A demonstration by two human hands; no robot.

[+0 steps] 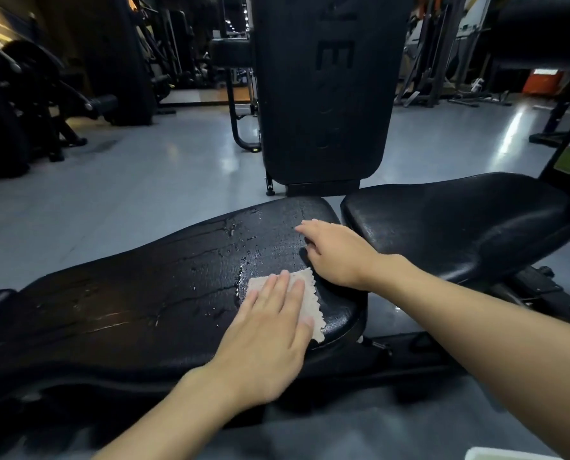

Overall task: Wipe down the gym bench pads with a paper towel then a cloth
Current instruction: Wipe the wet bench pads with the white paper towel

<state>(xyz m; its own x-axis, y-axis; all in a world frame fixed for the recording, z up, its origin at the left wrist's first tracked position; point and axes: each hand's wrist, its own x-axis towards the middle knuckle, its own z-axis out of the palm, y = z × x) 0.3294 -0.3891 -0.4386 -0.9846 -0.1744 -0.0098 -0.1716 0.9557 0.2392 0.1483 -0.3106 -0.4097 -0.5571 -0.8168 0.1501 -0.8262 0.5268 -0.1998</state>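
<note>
We press our left hand (270, 330) flat, fingers spread, on a beige cloth (310, 300) with a zigzag edge, gripping nothing. The cloth lies on the near right end of the long black bench pad (144, 293), beside a patch of wet droplets (243, 247). Our right hand (336, 254) rests open on the same pad just beyond the cloth, fingers extended, holding nothing. A second black seat pad (459, 220) sits just to the right, apart from the cloth.
</note>
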